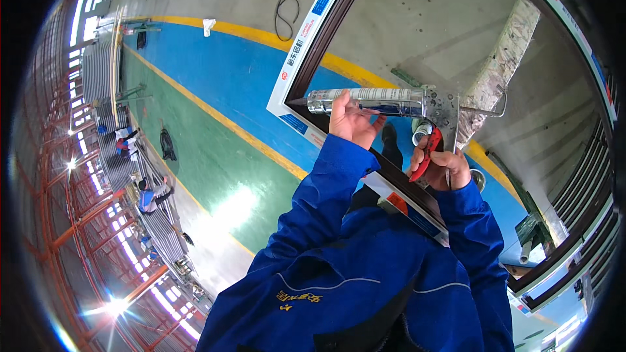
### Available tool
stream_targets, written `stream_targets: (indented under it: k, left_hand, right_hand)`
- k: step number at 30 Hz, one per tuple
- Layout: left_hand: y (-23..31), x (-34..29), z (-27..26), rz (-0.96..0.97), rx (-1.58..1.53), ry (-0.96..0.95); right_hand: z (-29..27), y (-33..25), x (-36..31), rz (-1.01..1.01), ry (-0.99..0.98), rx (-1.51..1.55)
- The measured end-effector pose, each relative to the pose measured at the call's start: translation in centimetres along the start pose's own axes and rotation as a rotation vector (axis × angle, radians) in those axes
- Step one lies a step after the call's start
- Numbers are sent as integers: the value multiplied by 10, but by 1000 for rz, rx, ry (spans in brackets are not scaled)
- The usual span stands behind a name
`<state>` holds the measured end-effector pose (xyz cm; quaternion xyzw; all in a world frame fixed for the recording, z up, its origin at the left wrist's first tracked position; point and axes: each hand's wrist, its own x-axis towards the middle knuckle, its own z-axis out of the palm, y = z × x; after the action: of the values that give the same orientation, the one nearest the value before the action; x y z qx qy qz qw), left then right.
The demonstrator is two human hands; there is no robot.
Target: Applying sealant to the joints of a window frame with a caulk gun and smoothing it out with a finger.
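A caulking gun (443, 105) with a silver sealant tube (372, 100) lies level in front of me, its nozzle pointing left. The tip reaches the inner corner of a dark window frame (313, 58) covered with white printed film. My left hand (355, 122) supports the tube from below near its front, fingers curled against it. Around the red trigger (427, 154) and the handle, my right hand (450, 164) is closed. Whether sealant comes from the nozzle is too small to tell.
Below the gun stands a shiny metal can (422, 132). A paint-spattered beam (508, 58) crosses under the frame. Dark profiles (583, 176) are stacked at the right. Two people (153, 197) work far left beside metal profiles. A black cable (287, 13) lies on the floor.
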<state>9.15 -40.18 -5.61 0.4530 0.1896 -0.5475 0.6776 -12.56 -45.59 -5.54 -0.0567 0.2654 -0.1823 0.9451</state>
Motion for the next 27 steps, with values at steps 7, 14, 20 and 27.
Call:
stream_targets:
  k: [7,14,20,27]
  left_hand:
    - [-1,3,-7,0,-11,-64]
    - [0,-1,0,-13,-13,-99]
    - [-2,-3,5,-33,-21,-64]
    - [-6,1,-3,-18,-17,-57]
  right_hand:
    - [0,0,-1,-11,0,-7]
    - [3,-2,-4,-40,6,-37]
    - [9,-5,-7,-34,43,-23]
    - [8,-4,-7,-59,46,-45]
